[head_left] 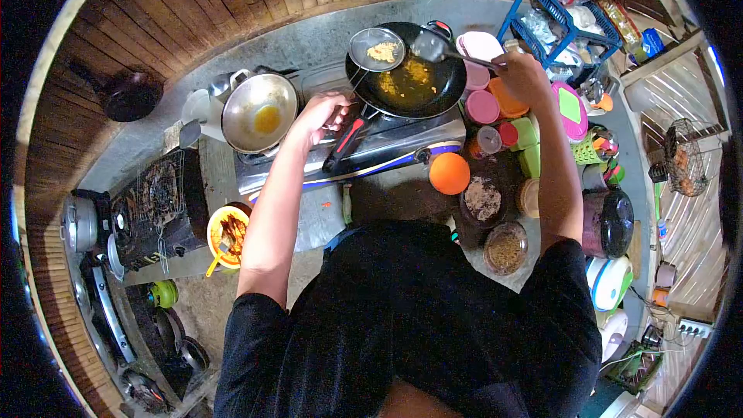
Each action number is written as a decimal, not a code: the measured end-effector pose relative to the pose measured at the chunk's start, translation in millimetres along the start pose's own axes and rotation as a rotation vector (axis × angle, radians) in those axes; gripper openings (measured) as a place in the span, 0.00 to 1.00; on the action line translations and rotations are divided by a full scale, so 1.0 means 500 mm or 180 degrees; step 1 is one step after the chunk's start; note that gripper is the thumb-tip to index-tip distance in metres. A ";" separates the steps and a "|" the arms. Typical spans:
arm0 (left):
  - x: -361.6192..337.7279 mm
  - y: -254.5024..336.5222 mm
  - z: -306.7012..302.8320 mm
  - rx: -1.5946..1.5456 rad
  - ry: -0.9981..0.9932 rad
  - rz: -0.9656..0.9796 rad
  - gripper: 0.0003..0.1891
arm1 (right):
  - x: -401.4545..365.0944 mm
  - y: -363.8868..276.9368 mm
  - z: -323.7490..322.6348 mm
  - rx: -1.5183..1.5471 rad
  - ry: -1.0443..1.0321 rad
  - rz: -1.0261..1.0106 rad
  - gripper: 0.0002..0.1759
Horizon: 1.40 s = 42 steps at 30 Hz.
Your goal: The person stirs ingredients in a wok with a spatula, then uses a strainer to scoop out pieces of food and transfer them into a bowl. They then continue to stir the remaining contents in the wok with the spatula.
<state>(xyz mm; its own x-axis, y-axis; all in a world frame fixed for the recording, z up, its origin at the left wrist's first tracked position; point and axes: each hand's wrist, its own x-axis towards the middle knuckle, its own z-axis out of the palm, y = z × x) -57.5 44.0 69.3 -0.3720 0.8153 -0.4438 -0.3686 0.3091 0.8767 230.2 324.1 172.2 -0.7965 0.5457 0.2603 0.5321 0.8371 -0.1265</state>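
My left hand is closed around the handle of a round mesh strainer, which is over the left part of a black wok. Golden fried bits lie in the strainer. More yellow bits are in the oil in the wok. At upper right, my right hand grips the long handle of a metal spatula, its broad head over the wok's far right side. The wok's red-and-black handle points toward me, below my left hand.
The stove also carries a metal pan with yellow liquid. Right of it stand an orange bowl, pink tubs and a blue basket. At left are an orange-rimmed bowl and a blackened grill.
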 end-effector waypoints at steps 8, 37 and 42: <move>-0.008 0.009 0.011 0.0054 0.0135 -0.0026 0.05 | 0.043 0.019 -0.037 -0.0005 -0.1594 -0.0934 0.12; -0.014 0.012 -0.013 -0.0188 0.0018 0.0046 0.08 | 0.100 0.045 0.286 -0.1165 -0.0675 -0.1098 0.06; -0.022 0.016 -0.020 -0.0191 0.0014 0.0067 0.09 | 0.062 -0.022 0.268 -0.0150 -0.0327 -0.0423 0.06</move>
<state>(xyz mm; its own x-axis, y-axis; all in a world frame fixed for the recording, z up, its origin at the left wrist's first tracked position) -64.9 32.6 79.5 -0.3838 0.8191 -0.4263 -0.4110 0.2619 0.8732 161.3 336.7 53.5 -0.8846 0.4334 0.1721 0.4312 0.9008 -0.0519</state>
